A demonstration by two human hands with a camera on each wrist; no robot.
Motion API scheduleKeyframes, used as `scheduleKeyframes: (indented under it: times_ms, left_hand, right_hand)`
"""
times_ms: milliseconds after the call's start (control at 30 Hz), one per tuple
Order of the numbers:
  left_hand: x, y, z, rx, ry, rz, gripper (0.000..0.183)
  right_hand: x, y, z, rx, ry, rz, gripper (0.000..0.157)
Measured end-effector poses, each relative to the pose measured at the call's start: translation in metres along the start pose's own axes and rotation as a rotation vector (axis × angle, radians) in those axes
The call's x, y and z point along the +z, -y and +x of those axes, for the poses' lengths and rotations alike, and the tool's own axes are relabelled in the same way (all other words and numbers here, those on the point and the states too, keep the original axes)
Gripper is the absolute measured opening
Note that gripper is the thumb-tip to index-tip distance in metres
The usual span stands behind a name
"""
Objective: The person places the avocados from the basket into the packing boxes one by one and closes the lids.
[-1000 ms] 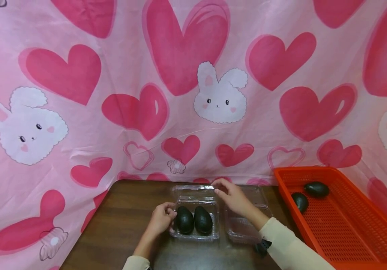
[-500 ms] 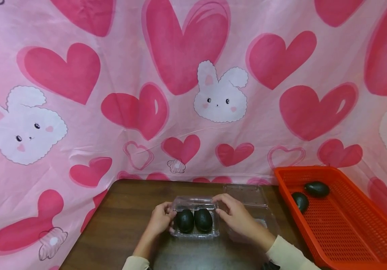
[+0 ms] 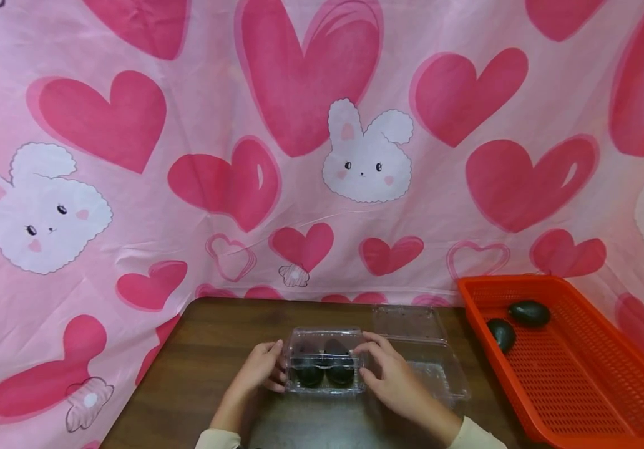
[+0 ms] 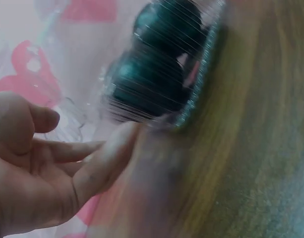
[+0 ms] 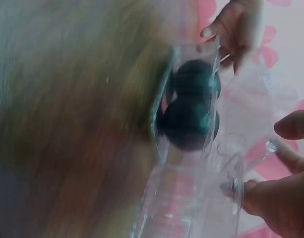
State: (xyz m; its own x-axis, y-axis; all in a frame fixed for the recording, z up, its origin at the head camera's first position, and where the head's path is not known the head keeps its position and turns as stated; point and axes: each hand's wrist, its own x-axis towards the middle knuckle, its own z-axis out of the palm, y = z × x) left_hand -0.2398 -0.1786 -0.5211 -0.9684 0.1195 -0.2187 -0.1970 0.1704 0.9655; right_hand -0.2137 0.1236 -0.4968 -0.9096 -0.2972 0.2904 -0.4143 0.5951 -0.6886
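At far left I see a pale sleeve (image 3: 218, 438), cut off at the bottom, leading to the left hand (image 3: 257, 369), loosely extended, its fingertips at the clear box's (image 3: 324, 392) left wall and gripping nothing I can make out. The box sits mid-table; inside, two dark avocados, one left (image 3: 310, 375) and one right (image 3: 340, 374), show only through glare and plastic. Its lid (image 3: 322, 342) slants over them; I can't tell whether it meets the rim. The right hand (image 3: 392, 377) is half open, thumb apart from bent fingers at the lid's right edge; blur keeps me from telling a pinch from a touch. Behind it, a second clear box (image 3: 450, 374) is partly covered, its lid laid back. Farthest right, the orange basket (image 3: 597, 386), cropped by my view, holds two more avocados (image 3: 528, 313).
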Motion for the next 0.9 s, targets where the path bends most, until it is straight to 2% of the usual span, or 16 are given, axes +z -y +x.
scheduleKeyframes:
  times_ms: [167, 267, 400, 533, 667, 767, 900]
  left_hand:
    - [-0.002, -0.005, -0.007, -0.045, 0.107, -0.028, 0.052]
    - [-0.002, -0.007, -0.009, -0.052, 0.136, -0.043, 0.047]
    - [-0.001, -0.008, -0.009, -0.067, 0.159, -0.075, 0.034]
    - [-0.001, -0.008, -0.01, -0.064, 0.188, -0.078, 0.041]
    - [-0.001, -0.006, -0.01, -0.054, 0.212, -0.077, 0.06]
    - [-0.002, -0.004, -0.008, -0.044, 0.228, -0.096, 0.064]
    - [-0.003, -0.004, -0.008, -0.022, 0.256, -0.115, 0.065]
  right_hand:
    - [0.003, 0.006, -0.004, 0.043, 0.02, 0.011, 0.023]
    - [0.005, 0.007, -0.004, 0.039, 0.032, 0.022, 0.023]
    - [0.006, 0.004, -0.004, 0.016, 0.008, 0.026, 0.025]
    - [0.006, 0.002, -0.001, 0.014, 0.005, 0.009, 0.028]
    - [0.007, 0.0, 0.004, 0.046, 0.042, -0.03, 0.043]
    - [0.007, -0.001, 0.006, 0.066, 0.068, -0.039, 0.06]
    - [0.005, -0.001, 0.009, 0.096, 0.111, -0.021, 0.069]
